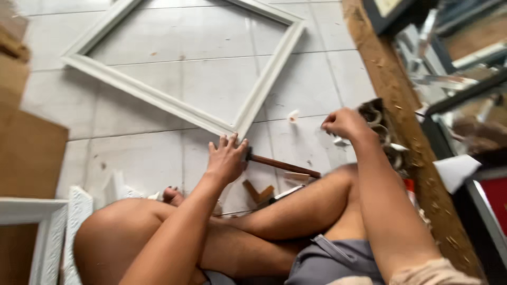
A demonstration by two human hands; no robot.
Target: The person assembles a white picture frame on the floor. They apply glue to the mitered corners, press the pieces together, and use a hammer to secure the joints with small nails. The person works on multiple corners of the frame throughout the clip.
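Observation:
I sit on a tiled floor with my legs folded. A large white moulded picture frame (174, 103) lies flat in front of me, its near corner pointing at me. My left hand (227, 158) rests palm down at that corner, fingers spread, over the head of a hammer with a brown wooden handle (282, 165). My right hand (344, 123) hovers farther right with its fingers pinched together; what it pinches is too small to tell. Small white scraps (339, 141) lie just below it.
A rough wooden beam (401, 105) runs along the right, with stacked dark frames and glass (465, 68) beyond it. Brown boards (26, 148) and another white frame (47, 232) sit at the left. Small wood offcuts (257, 192) lie by my knee.

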